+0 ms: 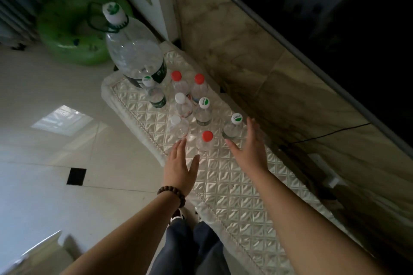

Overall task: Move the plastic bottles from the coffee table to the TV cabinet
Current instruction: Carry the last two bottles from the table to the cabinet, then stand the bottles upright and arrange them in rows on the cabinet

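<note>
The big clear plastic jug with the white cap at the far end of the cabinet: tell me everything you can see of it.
The big clear plastic jug stands upright at the far left end of the quilted white cabinet top, far larger than the small bottles beside it. It has a white cap with green print, a dark green carry loop around its neck and a dark green label band low on its body. It looks mostly empty, with droplets or reflections inside. A small white-capped bottle stands just in front, overlapping it in view. Neither hand touches it.
</note>
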`<state>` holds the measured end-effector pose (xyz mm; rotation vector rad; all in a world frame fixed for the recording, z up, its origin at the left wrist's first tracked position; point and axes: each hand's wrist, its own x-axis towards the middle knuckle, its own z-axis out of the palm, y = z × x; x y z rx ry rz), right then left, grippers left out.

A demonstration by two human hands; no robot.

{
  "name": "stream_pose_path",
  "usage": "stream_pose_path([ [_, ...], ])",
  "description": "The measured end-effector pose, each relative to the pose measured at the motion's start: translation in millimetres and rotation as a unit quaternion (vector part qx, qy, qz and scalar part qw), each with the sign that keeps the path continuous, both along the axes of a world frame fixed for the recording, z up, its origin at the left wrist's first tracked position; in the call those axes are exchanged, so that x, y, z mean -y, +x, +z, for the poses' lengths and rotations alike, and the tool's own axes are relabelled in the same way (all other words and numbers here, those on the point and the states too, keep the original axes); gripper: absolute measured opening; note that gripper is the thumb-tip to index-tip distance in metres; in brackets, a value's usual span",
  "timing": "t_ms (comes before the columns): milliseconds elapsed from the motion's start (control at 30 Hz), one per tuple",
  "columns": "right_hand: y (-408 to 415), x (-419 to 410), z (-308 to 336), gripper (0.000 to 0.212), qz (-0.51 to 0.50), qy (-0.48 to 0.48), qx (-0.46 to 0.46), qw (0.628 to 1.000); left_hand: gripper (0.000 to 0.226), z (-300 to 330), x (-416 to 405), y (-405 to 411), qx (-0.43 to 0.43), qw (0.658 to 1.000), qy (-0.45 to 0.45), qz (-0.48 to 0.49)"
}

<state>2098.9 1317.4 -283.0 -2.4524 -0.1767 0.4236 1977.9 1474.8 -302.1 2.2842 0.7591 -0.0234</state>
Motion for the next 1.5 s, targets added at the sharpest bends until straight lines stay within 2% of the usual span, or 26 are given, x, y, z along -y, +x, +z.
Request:
stream_pose_path([
  [233, -21.7, -21.5, 60.1, 0.072, 0.07, 0.012, 0.03, 0.997, 0.067, 70.6, -44.2, -6.8, 0.016, 0.997, 0.065, 0.032],
  [500, -5.7, -83.3, 75.7, 0.063, 0.089, 0.013, 0.031, 0.995, 0.063, 89.5, -114.7, 5.0, 0.02, 0.995, 0.068, 0.068],
  [833, 76.0, -198.6, 51.8, 0.053, 0.121, -0.007, 0.03, 0.992, 0.061, 51.2, -209.5, 61.6, 0.027, 0.996, 0.077, 0.032],
  [933, 113.5, -222.5, 33.7, 0.054, 0.176, -0.051, 0.053, 0.982, 0.062, 28.5, -220.3, 83.8, 0.028, 0.997, 0.068, 0.025],
  [1033, 142.2, -237.6, 16.3, 0.056, 0.239, -0.115, 0.035, 0.964, 0.066, 3.8, -222.3, 104.1, 0.023, 0.998, 0.051, 0.033],
  [1133, 156.7, -245.0, 1.3, 0.045, 0.284, -0.172, 0.005, 0.943, 0.069, -18.7, -220.7, 124.6, 0.015, 0.998, 0.033, 0.055],
  [1267, 162.5, -246.8, -12.1, 0.043, 0.29, -0.164, 0.017, 0.943, 0.06, -45.0, -219.5, 141.8, 0.027, 0.997, 0.021, 0.075],
  [1500, 164.7, -249.8, -17.3, 0.036, 0.277, -0.131, 0.055, 0.95, 0.042, -66.2, -226.1, 139.3, 0.109, 0.983, -0.03, 0.142],
])
